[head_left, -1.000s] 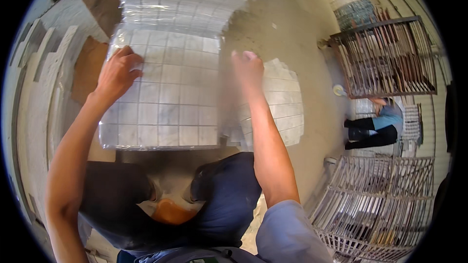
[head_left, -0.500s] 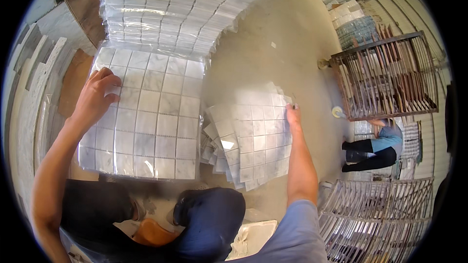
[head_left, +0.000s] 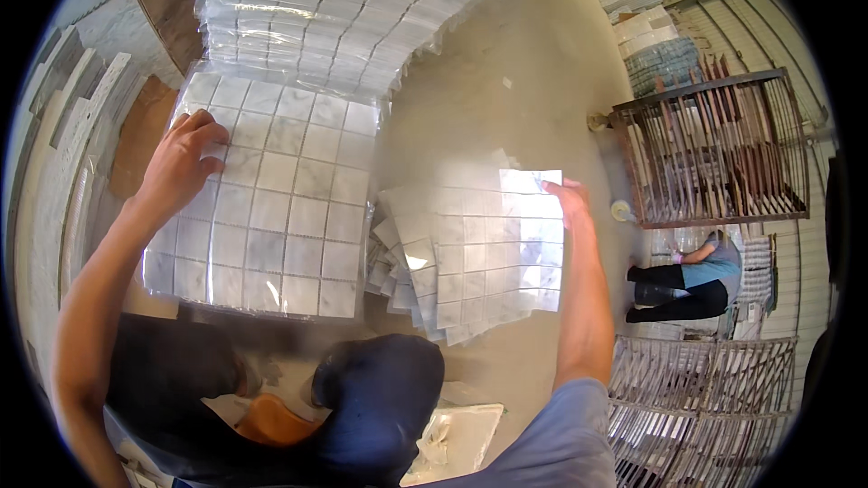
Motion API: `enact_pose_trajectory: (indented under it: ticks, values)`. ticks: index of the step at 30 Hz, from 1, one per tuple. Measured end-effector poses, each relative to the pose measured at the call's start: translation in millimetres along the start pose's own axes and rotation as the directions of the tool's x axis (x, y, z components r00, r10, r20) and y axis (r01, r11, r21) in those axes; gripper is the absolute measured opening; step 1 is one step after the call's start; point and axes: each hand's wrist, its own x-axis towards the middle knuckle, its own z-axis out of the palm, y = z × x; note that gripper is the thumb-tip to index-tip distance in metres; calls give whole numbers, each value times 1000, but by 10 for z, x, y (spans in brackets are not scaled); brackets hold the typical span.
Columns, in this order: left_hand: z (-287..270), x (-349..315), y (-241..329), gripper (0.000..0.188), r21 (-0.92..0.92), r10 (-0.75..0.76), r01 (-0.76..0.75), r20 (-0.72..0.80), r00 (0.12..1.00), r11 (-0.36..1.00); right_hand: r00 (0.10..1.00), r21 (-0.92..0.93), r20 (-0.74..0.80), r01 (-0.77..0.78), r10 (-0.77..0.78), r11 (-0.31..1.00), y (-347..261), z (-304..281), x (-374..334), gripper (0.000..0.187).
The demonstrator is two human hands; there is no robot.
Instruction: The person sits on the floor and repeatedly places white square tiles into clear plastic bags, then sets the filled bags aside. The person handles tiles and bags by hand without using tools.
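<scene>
A pale grey-and-white mosaic tile sheet [head_left: 271,199], with shiny clear plastic about its edges, lies in front of my knees. My left hand [head_left: 185,158] rests on its upper left part, thumb and fingers apart. To the right, loose mosaic tile sheets [head_left: 411,253] form a fanned, uneven pile. My right hand [head_left: 573,201] pinches the far right edge of the top mosaic sheet [head_left: 493,239]. That edge is lifted and tilted, and it catches bright light. The underside of the lifted sheet is hidden.
A tall stack of plastic-wrapped mosaic sheets [head_left: 307,9] stands just beyond. Stone slabs [head_left: 77,136] lean at the left. Metal racks [head_left: 714,149] of slats stand at the right, where another person [head_left: 696,280] bends over. A white tray [head_left: 461,438] lies by my right knee.
My right hand has moved right with the top loose sheet's edge, which now tilts and shines. My left hand stays on the sheet in front of me. The view has shifted slightly.
</scene>
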Motion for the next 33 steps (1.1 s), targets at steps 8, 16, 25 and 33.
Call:
enact_pose_trajectory:
  ticks: [8, 16, 25, 33]
  values:
    - [36, -105, -89, 17, 65, 56, -50, -89, 994, 997, 932, -1, -165, 327, -322, 945, -703, 193, -1067, 24]
    - [-43, -153, 27, 18, 326, 100, -48, -145, 984, 944, 872, 165, -232, 472, -431, 866, -1694, -537, -2773, 22]
    - [-159, -572, 1274, 92, -722, 347, -100, 203, 916, 685, 722, 259, -289, 691, -628, 675, -2867, -1113, -4182, 27]
    - [-289, -908, 1296, 53, -858, 474, 513, 456, 753, 10, 838, 587, -140, 499, -527, 638, -3302, -986, -3729, 32]
